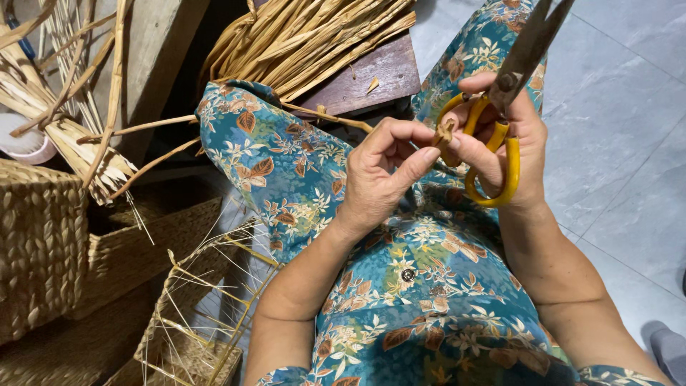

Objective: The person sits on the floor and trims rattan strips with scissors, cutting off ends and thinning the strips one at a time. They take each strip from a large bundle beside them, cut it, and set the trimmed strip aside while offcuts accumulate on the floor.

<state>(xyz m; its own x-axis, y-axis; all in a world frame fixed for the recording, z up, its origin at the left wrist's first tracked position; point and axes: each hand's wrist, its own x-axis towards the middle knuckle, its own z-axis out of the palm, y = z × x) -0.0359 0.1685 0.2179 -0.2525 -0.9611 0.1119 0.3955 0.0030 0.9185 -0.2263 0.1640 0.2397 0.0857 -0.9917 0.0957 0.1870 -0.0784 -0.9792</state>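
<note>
Grey stone-look floor tiles [629, 143] lie beneath a lap in blue floral cloth [421, 286]. Left hand [379, 175] pinches a small knotted straw piece [445, 133] between thumb and fingers; right hand [500, 136] grips yellow-handled scissors [500, 154] just beside it. Woven baskets [39, 243] sit left.

Bundle of dried reed stalks [314, 39] heaped on a dark wooden stool [371, 75]. Woven straw basket [36, 243] standing at far left, beside a half-built wire frame [207, 300] with weaving begun at its base. Loose stalks [71, 114] leaned near a white round container [28, 146]. Grey tiled floor [622, 143] stretched out on the right.
</note>
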